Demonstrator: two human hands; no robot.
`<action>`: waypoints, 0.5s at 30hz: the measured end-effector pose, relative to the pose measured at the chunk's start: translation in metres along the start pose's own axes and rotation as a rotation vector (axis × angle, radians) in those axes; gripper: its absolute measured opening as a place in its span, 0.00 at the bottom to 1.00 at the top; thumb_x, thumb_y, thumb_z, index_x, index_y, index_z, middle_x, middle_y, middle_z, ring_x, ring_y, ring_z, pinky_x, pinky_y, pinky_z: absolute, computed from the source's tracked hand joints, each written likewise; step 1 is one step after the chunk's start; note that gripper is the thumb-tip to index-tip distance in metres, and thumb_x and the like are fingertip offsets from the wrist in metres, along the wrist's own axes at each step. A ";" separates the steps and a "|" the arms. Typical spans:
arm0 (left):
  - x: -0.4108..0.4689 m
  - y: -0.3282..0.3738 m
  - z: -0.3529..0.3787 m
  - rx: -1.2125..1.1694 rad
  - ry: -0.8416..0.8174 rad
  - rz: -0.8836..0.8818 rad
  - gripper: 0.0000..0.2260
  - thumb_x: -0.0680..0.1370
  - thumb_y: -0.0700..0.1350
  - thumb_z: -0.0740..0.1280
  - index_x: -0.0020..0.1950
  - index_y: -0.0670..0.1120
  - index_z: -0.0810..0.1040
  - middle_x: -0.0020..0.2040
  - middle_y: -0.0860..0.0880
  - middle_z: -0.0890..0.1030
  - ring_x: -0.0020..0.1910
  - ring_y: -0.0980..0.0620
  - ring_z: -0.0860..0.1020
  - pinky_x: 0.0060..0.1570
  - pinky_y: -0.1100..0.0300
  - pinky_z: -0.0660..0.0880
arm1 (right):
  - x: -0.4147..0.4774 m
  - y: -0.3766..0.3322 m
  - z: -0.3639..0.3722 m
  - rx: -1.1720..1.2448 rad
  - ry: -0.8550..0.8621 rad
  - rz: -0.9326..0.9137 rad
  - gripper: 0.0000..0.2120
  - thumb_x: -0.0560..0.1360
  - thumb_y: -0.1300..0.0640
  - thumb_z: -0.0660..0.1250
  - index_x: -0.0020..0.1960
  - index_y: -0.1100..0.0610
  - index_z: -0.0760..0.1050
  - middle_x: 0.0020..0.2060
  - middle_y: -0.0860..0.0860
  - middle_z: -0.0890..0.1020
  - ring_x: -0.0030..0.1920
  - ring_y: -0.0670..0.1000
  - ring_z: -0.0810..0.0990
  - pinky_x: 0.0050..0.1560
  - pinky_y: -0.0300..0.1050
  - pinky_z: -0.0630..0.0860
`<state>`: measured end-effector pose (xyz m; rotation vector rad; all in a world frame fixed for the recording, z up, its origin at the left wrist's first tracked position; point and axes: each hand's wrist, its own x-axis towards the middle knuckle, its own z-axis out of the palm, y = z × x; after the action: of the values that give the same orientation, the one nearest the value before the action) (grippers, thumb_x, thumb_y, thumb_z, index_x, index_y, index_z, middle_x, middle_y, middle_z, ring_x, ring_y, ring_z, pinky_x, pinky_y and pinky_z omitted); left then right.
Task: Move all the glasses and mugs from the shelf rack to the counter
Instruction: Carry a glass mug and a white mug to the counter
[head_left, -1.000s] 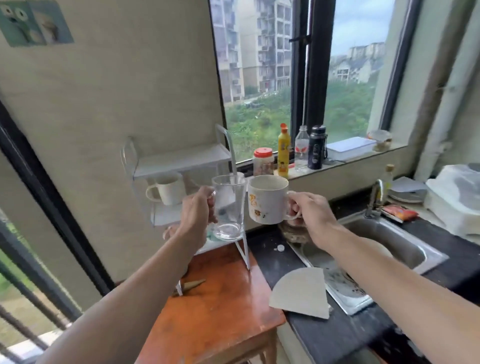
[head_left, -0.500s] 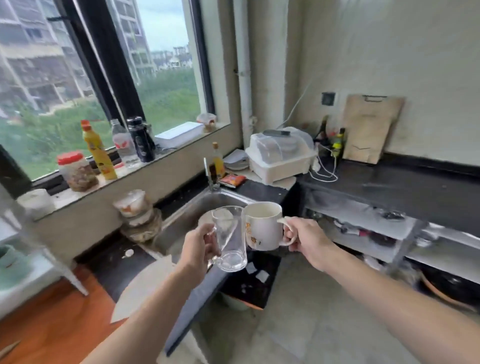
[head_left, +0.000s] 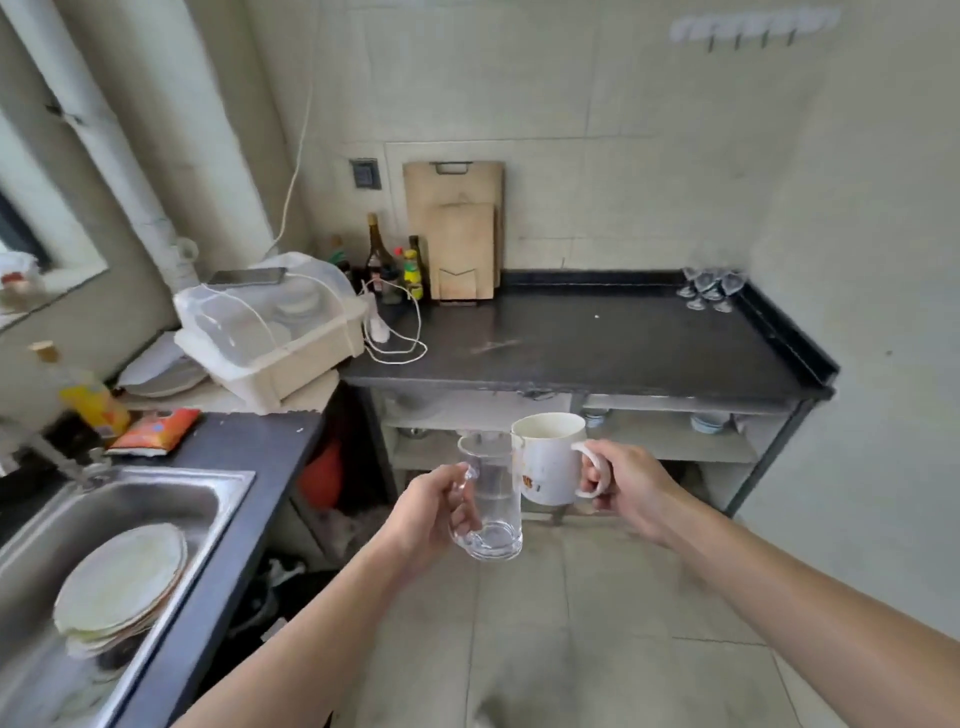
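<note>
Gripping the glass mug (head_left: 491, 506) by its handle, your left hand (head_left: 428, 512) holds it mid-frame beside the white mug (head_left: 548, 460) in your right hand (head_left: 626, 486), below the dark tabletop (head_left: 597, 340).

Counts by kind
1 glass mug (head_left: 491, 509), 1 white mug (head_left: 548, 462), 2 cutting boards (head_left: 454, 187), 1 sink (head_left: 156, 475); stemmed glasses (head_left: 709, 288) too blurry.

The left hand (head_left: 431, 512) holds a clear, smooth glass mug (head_left: 493, 519); the right hand (head_left: 631, 486) a glossy white ceramic mug (head_left: 545, 467). Beyond them, the counter (head_left: 597, 343) is dark polished stone.
</note>
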<state>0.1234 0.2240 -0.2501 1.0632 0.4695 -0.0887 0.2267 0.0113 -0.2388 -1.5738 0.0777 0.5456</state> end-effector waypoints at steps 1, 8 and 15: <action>0.024 0.003 0.009 0.008 -0.026 -0.014 0.13 0.77 0.41 0.61 0.32 0.44 0.72 0.25 0.49 0.62 0.27 0.49 0.60 0.22 0.61 0.68 | 0.016 -0.004 -0.011 0.010 0.030 -0.002 0.14 0.77 0.57 0.62 0.33 0.57 0.73 0.25 0.50 0.71 0.28 0.50 0.73 0.30 0.44 0.65; 0.175 0.030 0.077 0.079 -0.159 -0.122 0.12 0.76 0.40 0.61 0.32 0.45 0.70 0.26 0.50 0.63 0.22 0.52 0.61 0.32 0.55 0.60 | 0.107 -0.041 -0.076 0.125 0.192 0.015 0.16 0.78 0.57 0.60 0.32 0.56 0.73 0.25 0.50 0.71 0.28 0.50 0.72 0.30 0.45 0.64; 0.282 0.047 0.155 0.221 -0.243 -0.174 0.09 0.76 0.40 0.61 0.35 0.43 0.69 0.25 0.49 0.64 0.23 0.51 0.60 0.31 0.56 0.61 | 0.171 -0.069 -0.153 0.216 0.312 0.064 0.13 0.79 0.57 0.60 0.36 0.57 0.72 0.27 0.51 0.70 0.30 0.50 0.72 0.31 0.44 0.65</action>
<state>0.4413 0.1574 -0.2658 1.2086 0.3350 -0.4272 0.4474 -0.0810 -0.2443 -1.4364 0.4110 0.3247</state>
